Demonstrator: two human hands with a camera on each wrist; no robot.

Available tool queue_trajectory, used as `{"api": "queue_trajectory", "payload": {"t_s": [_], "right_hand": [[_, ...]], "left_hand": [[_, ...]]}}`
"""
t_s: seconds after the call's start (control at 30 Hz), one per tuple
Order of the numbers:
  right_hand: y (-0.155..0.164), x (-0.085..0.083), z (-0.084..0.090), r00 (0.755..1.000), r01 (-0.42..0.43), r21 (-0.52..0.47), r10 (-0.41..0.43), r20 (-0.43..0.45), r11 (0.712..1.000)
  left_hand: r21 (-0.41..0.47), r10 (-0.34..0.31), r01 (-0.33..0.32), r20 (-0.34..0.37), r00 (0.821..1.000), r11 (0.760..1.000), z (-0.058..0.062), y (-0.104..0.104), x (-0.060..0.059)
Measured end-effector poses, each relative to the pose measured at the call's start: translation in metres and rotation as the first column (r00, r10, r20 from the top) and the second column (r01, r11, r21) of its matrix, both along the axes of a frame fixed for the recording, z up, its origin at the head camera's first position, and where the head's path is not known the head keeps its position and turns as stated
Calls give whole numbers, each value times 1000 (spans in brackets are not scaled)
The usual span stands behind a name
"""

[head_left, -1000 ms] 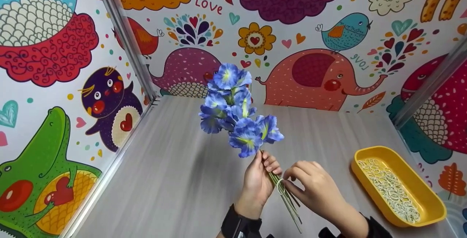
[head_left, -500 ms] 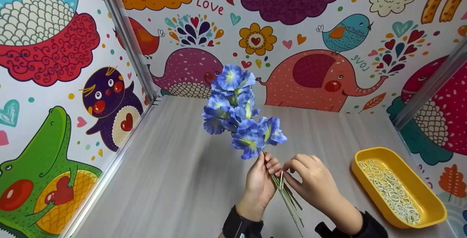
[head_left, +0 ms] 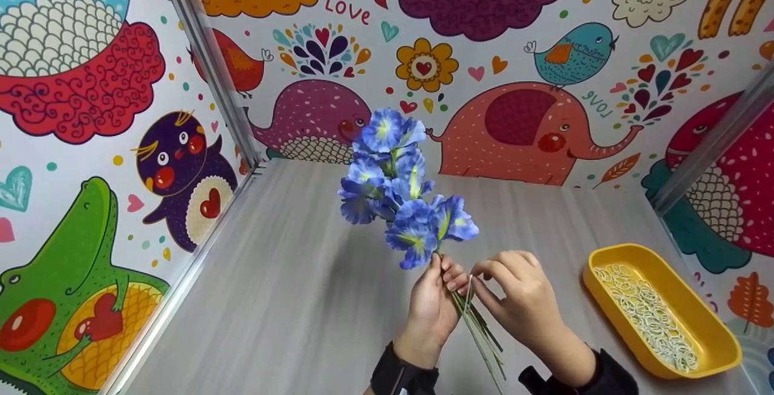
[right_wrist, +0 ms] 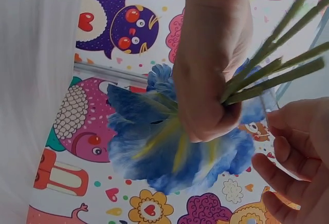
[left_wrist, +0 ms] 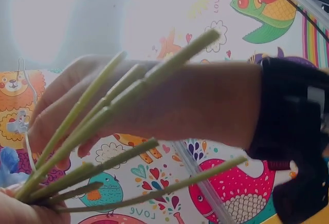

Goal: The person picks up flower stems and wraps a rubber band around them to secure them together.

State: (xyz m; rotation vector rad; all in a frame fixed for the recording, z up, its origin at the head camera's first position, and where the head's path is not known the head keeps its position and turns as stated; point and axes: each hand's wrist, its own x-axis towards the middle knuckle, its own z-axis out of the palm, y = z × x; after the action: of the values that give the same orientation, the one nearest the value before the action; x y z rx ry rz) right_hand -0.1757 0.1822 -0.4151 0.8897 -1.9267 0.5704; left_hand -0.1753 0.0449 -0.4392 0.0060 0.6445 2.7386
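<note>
Your left hand (head_left: 430,307) grips slender green stems (left_wrist: 103,115) below ruffled blue flowers (head_left: 412,225); right hand (head_left: 525,295), beside, pinches thin whitish loop (head_left: 469,292) stretched from stems.

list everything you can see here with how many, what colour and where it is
Flowers: several overlapping, blue with yellow-green centres, middle of the head view
Stems: several, green, running down from the flowers
Stretched band: one, whitish, at the stems
Tray: one, yellow, right side of the tabletop
Small bands: many, whitish, in the tray
Tabletop: one, grey, under everything
Wall panels: three, white with multicoloured cartoons, left, back and right
Corner posts: two, silver, back corners
Wrist straps: two, black, one per wrist
Left hand: one, gripping the stems
Right hand: one, pinching the stretched band
</note>
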Motion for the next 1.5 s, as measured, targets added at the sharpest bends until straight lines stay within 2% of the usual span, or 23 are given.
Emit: {"api": "queue_trajectory", "payload": {"t_s": [0.3, 0.47, 0.6, 0.7, 0.9, 1.07, 1.17, 1.3, 1.4, 1.5], "right_hand": [[18, -10, -13, 993, 101, -34, -103, -53, 994], [30, -15, -26, 976, 192, -65, -197, -95, 979], [41, -16, -39, 957, 276, -60, -280, -77, 959], [46, -14, -53, 945, 323, -38, -324, -37, 946], [43, -4, -88, 942, 331, -4, -330, 63, 944], [28, 2, -113, 955, 289, -13, -288, 66, 957], [18, 6, -126, 963, 266, -29, -264, 57, 963], [4, 13, -136, 977, 214, -65, -214, 13, 975], [-6, 19, -137, 986, 166, -92, -167, -9, 982], [-14, 26, -129, 988, 147, -94, -151, -32, 985]], "left_hand": [[92, -52, 51, 12, 999, 994, 7, -4, 1], [162, -92, 88, 18, 996, 983, 8, -6, 2], [180, -104, 99, 22, 994, 979, 11, -7, 2], [169, -88, 82, 27, 996, 982, 14, -7, 1], [165, -6, -8, 81, 997, 986, 18, -4, -2], [202, 73, -107, 168, 983, 974, 18, 3, -6], [229, 141, -188, 209, 968, 955, 17, 8, -10], [241, 261, -316, 232, 937, 918, 14, 14, -19], [228, 337, -385, 220, 915, 895, 10, 19, -26], [210, 384, -425, 208, 899, 881, 4, 22, -32]]}}
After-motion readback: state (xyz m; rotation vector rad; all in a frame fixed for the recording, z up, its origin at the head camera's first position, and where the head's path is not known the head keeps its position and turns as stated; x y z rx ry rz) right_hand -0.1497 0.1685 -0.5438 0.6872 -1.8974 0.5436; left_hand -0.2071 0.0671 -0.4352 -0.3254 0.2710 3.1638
